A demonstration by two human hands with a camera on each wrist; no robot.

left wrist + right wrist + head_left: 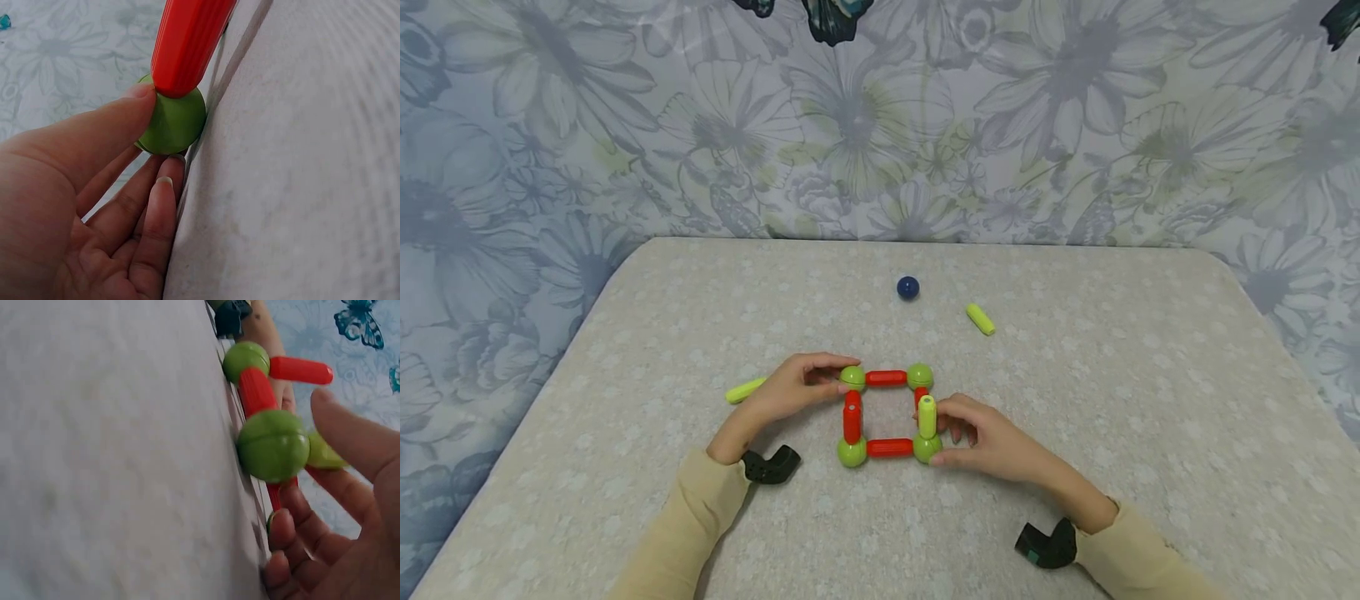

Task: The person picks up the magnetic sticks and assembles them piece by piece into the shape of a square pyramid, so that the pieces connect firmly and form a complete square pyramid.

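Observation:
Red rods and green balls form a square frame on the table. With thumb and fingers my left hand pinches its far left green ball; a red rod joins that ball in the left wrist view. At the near right green ball, a yellow-green rod stands upright. My right hand has this rod between thumb and index finger, and the thumb partly hides it in the right wrist view. Another red rod stands up from the near left green ball.
A dark blue ball lies beyond the frame. One loose yellow-green rod is at the far right, another lies beside the left hand. Patterned fabric hangs behind the table's back edge.

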